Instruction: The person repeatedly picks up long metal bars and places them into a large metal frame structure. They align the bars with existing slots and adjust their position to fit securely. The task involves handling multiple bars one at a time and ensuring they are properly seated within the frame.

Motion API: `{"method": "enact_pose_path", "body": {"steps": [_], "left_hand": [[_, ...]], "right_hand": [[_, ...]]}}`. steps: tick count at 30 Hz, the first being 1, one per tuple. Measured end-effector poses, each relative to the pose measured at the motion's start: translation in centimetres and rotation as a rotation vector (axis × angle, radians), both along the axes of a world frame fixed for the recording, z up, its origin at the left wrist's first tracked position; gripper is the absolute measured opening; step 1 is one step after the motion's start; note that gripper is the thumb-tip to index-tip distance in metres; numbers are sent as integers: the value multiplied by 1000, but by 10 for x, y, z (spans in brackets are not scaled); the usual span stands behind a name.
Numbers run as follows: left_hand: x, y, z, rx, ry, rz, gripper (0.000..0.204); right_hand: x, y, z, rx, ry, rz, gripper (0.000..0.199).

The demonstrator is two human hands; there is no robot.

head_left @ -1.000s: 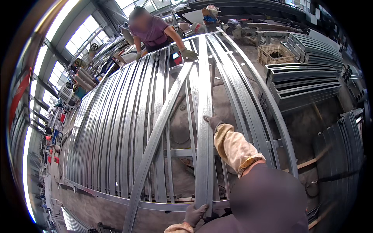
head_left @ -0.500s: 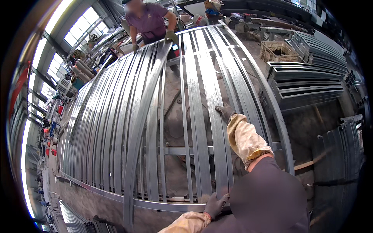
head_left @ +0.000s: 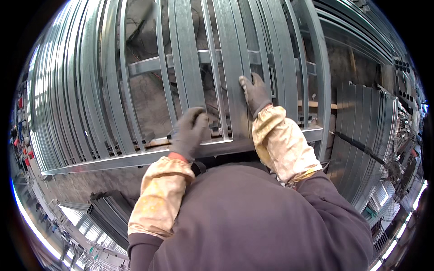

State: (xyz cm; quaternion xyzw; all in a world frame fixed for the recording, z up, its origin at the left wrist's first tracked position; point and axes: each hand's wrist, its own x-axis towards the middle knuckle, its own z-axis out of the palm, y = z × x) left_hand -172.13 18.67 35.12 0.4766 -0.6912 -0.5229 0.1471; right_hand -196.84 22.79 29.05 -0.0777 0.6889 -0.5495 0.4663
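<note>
A wide galvanized steel slat [head_left: 231, 67] runs away from me across a steel frame. My right hand [head_left: 257, 95], in a dark glove, is at its right edge: the thumb lies on top and the fingers curl down beside the edge. My left hand [head_left: 187, 134], gloved too and slightly blurred, is over the near end of another wide slat [head_left: 185, 67]. Its fingers are a little apart and nothing shows in them. A narrow steel bar [head_left: 212, 58] lies between these two slats. Beneath both hands passes the frame's near rail [head_left: 226, 147].
Many more slats [head_left: 74, 90] fill the frame's left part. A cross rail [head_left: 147, 66] lies under the bars, with floor and cables below. The right side rail [head_left: 322, 77] bounds the frame. Stacked steel panels [head_left: 361, 122] stand beyond it; dark profiles [head_left: 108, 217] lie lower left.
My view has tilted down and nearer, so the co-worker at the far end is out of sight. My left hand has moved from the near rail onto a slat end; my right remains on a slat.
</note>
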Motion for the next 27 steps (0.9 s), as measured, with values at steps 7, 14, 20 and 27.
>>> {"method": "enact_pose_path", "body": {"steps": [7, 14, 20, 27], "left_hand": [[88, 23, -14, -296, -157, -90, 29], [98, 28, -37, -567, -140, -237, 34], [102, 30, -49, -622, -82, -191, 28], [109, 29, -48, -631, 31, -226, 29]], "right_hand": [[14, -7, 12, 93, 256, 43, 30], [-6, -1, -20, 163, 390, 98, 37], [-4, 1, -47, 84, 615, 154, 39], [-24, -3, -22, 198, 511, 356, 47]]}}
